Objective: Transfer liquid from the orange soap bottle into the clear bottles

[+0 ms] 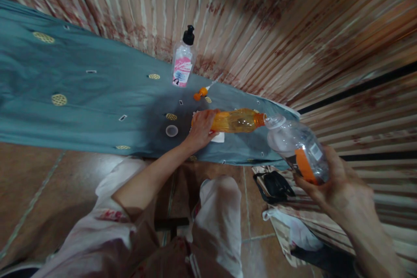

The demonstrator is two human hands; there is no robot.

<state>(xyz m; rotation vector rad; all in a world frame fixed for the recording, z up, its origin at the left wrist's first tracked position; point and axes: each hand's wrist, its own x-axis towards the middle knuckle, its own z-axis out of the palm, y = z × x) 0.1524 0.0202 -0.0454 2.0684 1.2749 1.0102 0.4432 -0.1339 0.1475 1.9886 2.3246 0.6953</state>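
Note:
My left hand (202, 129) is wrapped round an orange see-through bottle (236, 120), tipped on its side with its neck pointing right. In my right hand (339, 182) is a larger clear plastic bottle (295, 143) with an orange and dark label. The mouths of the two bottles meet, or nearly so; whether they touch I cannot tell. An orange pump top (201, 93) with a pale tube lies beyond my left hand. Left of that hand sits a small white round cap (171, 130). Something white and flat (218, 137) shows partly under the orange bottle.
A clear pump bottle (183, 63) with a black top and pink label stands at the back of the cloth-covered surface (107, 91). Pleated curtain (247, 17) hangs close behind and to the right. On the tiled floor lies a dark bag-like thing (275, 186).

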